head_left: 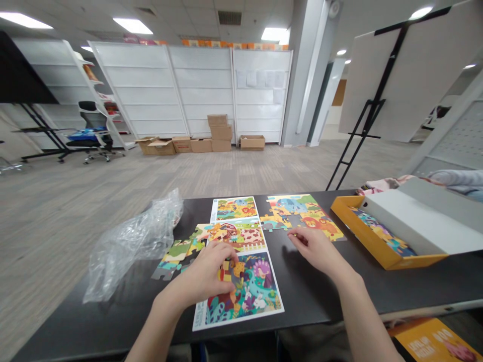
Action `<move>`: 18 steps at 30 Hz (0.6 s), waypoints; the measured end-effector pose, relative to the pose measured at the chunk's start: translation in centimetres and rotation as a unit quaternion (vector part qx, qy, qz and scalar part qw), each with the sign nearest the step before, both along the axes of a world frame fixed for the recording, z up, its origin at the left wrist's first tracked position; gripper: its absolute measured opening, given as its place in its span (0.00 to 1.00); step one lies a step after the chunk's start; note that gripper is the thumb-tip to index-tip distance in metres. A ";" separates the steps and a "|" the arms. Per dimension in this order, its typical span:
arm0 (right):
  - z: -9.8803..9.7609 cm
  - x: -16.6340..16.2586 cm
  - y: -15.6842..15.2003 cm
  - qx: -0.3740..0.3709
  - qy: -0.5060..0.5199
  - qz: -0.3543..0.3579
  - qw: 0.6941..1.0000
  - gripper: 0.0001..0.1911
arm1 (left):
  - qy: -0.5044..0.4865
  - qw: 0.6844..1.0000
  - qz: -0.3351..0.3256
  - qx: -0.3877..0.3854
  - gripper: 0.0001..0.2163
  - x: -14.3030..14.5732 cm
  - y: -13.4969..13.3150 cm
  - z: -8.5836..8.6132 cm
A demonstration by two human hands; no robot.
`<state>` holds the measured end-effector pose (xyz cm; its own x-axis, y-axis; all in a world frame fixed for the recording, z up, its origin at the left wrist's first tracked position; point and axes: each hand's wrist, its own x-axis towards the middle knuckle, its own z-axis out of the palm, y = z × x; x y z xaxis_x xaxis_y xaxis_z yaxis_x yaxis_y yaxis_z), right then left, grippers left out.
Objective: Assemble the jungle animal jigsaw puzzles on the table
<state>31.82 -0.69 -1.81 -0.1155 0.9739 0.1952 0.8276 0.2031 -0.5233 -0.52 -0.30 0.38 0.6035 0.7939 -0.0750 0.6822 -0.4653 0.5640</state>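
White shelving units [204, 75] across the background, cardboard boxes [221, 132] along their base, an office chair [92, 119] bearing a blue item [83, 134], a dark screen [22, 75] at left, a grey pillar [296, 95], a pale board [426, 75] on a black stand [381, 88] at right.

Well beyond the fingers [223, 248], white panels [199, 83] rise behind cardboard boxes [221, 132] on grey flooring [226, 171]; beyond and left of them, an office chair [92, 120]; above, lit ceiling lamps [133, 25].

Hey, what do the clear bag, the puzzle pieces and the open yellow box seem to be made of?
Bag: thin, glossy plastic film, judging by its see-through crinkles and highlights.
Pieces: probably printed cardboard, flat with interlocking edges; matte or glossy, I can't tell.
Box: likely stiff cardboard, fairly smooth, from its flat, straight-edged panels.
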 end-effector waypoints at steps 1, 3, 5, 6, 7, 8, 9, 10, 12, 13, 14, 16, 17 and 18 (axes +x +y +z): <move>0.0 -0.1 0.0 -0.002 0.002 0.005 1.000 0.14 | -0.001 1.000 0.008 0.002 0.16 0.1 0.0 0.0; 0.1 -0.3 -0.1 -0.005 0.006 0.014 1.000 0.13 | 0.000 1.000 0.024 0.001 0.16 0.2 0.0 0.0; 0.1 -0.5 -0.1 -0.009 0.010 0.022 1.000 0.13 | 0.003 1.000 0.029 -0.004 0.16 0.4 0.1 -0.1; 0.2 -0.5 -0.2 -0.010 0.012 0.026 1.000 0.13 | 0.005 1.000 0.026 -0.006 0.16 0.5 0.2 -0.1; 0.2 -0.5 -0.2 -0.012 0.013 0.029 0.999 0.13 | 0.005 1.000 0.022 -0.006 0.16 0.5 0.3 -0.2; 0.2 -0.5 -0.2 -0.014 0.013 0.031 0.999 0.13 | 0.002 1.000 0.017 -0.005 0.16 0.6 0.5 -0.2; 0.2 -0.4 -0.2 -0.016 0.013 0.033 0.999 0.13 | -0.002 1.000 0.013 -0.003 0.16 0.6 0.6 -0.3; 0.1 -0.4 -0.2 -0.017 0.012 0.033 0.999 0.13 | -0.010 1.000 0.013 0.002 0.16 0.6 0.7 -0.4; 0.0 -0.3 -0.2 -0.018 0.013 0.033 0.999 0.13 | -0.029 0.999 0.017 0.015 0.14 0.6 1.0 -0.6; 0.0 -0.3 -0.2 -0.019 0.013 0.033 0.999 0.13 | -0.039 0.999 0.020 0.021 0.13 0.7 1.0 -0.6; -0.1 -0.2 -0.2 -0.019 0.013 0.033 0.999 0.13 | -0.050 0.998 0.023 0.024 0.11 0.8 1.1 -0.5; -0.2 -0.1 -0.1 -0.020 0.011 0.032 0.999 0.13 | -0.068 0.997 0.030 0.022 0.09 1.0 1.1 -0.2; -0.3 -0.1 -0.1 -0.021 0.009 0.033 0.999 0.13 | -0.078 0.996 0.033 0.019 0.08 1.2 1.1 -0.1; -0.3 0.0 -0.1 -0.022 0.008 0.033 0.999 0.13 | -0.089 0.995 0.036 0.016 0.08 1.3 1.1 0.1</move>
